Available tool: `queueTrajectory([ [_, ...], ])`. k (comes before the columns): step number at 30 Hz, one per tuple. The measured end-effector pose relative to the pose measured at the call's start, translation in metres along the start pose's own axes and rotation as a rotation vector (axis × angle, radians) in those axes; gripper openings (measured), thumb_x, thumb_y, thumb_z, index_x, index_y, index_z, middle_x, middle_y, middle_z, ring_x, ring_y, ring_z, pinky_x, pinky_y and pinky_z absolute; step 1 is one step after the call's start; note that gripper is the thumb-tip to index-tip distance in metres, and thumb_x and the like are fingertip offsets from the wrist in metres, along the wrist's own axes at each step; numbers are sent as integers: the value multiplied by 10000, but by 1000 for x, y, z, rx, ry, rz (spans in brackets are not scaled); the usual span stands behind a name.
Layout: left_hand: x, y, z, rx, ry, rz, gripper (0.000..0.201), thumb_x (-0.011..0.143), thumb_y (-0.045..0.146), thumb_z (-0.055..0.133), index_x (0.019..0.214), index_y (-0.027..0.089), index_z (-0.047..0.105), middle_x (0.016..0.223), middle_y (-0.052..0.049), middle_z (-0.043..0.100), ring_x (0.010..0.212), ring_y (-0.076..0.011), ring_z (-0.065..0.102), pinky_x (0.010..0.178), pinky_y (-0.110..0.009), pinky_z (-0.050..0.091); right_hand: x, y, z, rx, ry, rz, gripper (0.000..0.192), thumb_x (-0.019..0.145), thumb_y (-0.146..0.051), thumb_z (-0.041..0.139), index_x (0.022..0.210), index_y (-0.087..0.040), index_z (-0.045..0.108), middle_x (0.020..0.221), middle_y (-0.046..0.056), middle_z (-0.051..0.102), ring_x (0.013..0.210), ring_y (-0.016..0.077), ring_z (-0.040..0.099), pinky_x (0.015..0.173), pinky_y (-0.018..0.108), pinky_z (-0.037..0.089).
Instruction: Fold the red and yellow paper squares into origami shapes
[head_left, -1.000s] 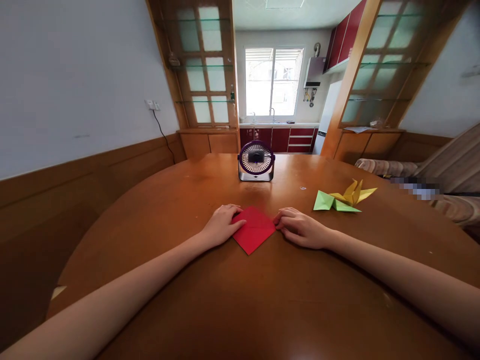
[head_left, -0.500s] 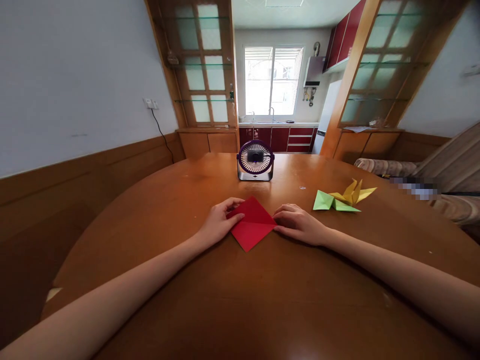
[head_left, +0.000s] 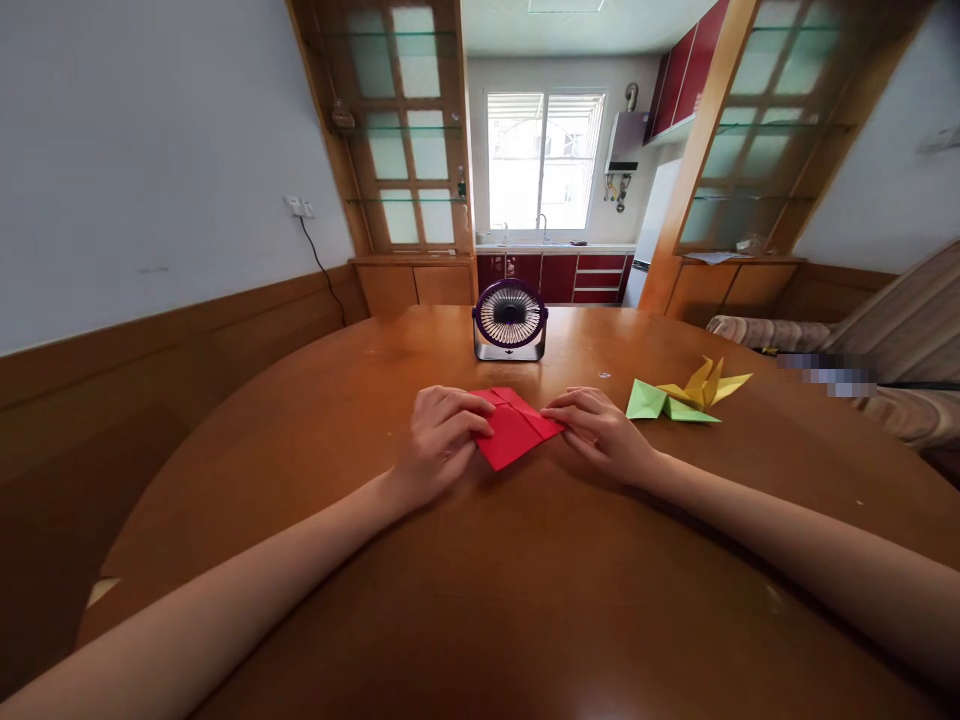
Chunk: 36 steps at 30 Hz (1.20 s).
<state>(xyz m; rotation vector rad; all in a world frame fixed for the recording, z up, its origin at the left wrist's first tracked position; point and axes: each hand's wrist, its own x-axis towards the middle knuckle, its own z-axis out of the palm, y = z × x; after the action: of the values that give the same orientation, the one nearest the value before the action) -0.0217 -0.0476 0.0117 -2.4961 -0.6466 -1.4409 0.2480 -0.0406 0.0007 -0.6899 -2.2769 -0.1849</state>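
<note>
A: Where are we on the red paper (head_left: 516, 432)?

B: It lies on the round wooden desk (head_left: 525, 580), mid-desk, just in front of the small purple fan (head_left: 510, 320). Partly folded: two flaps meet at a seam on the far side, and the near corner points back at us.

A: Hands?

B: Left hand (head_left: 441, 437) has its fingers curled over the paper's left edge, thumb on top, pinching it. Right hand (head_left: 600, 428) has its fingertips on the right corner, pressing it down to the desk. We can't tell whether that one is a pinch or only a press, since the fingers hide the edge.

A: Anything else on the desk?

B: Green folded paper (head_left: 651, 401) and a yellow folded paper piece (head_left: 706, 385) to the right of our right hand, touching each other, apart from the red sheet. The fan stands upright, grille facing us.
</note>
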Motion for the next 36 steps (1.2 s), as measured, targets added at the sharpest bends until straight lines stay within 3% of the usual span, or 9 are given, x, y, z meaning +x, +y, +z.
queueTrajectory([
  [4,-6,-12,5,-30,-155,-7,178,873,103,499,826,210,632,1015,-40,687,958,-184,591,876,-366,408,-4,1,3,10,-62,1,329,906,-152,477,1204,-200,606,1098,115,630,1030,237,577,909,455,470],
  [8,-11,-26,8,-114,-332,-24,239,834,43,474,895,199,644,1041,-47,680,954,-183,604,862,-354,425,-9,5,6,85,-234,-61,419,914,-112,447,1300,-232,558,1195,117,610,1094,230,565,946,460,458],
  [14,-13,-35,7,-229,-558,-65,409,782,-23,411,1016,198,663,1069,-52,687,1015,-189,606,902,-355,449,-11,11,10,162,-383,-98,475,882,-40,402,1272,-235,590,1291,102,594,1218,231,525,1004,485,435],
  [19,-11,-32,5,-252,-597,-113,373,854,29,377,985,207,677,1098,-36,690,1047,-177,612,947,-349,440,-10,11,10,200,-413,-85,498,867,-22,387,1282,-220,578,1297,87,603,1246,214,517,1039,474,418],
  [23,-8,-16,7,-101,-595,-145,233,940,276,475,1061,210,663,1065,-49,693,1015,-208,617,938,-374,436,-8,9,9,205,-398,-98,471,868,-33,386,1258,-202,589,1259,99,626,1211,218,540,1022,475,423],
  [26,-8,-5,10,-22,-616,-59,311,917,432,541,1124,233,662,1117,-64,668,1063,-234,593,975,-407,410,-7,7,8,193,-358,-130,425,861,-49,415,1206,-198,614,1184,104,658,1140,223,573,988,474,440],
  [32,-11,-6,11,-33,-633,88,302,980,313,450,1219,288,634,1196,-82,625,1087,-222,568,957,-404,427,-8,4,5,129,-268,-123,300,871,-98,461,1075,-193,659,980,84,683,972,214,605,968,477,454],
  [36,-10,-13,8,-67,-650,139,337,979,206,409,1222,288,628,1153,-73,654,1053,-206,587,938,-381,434,-9,5,6,97,-259,-43,351,903,-134,461,1218,-181,608,1192,125,630,1110,236,571,991,487,433],
])
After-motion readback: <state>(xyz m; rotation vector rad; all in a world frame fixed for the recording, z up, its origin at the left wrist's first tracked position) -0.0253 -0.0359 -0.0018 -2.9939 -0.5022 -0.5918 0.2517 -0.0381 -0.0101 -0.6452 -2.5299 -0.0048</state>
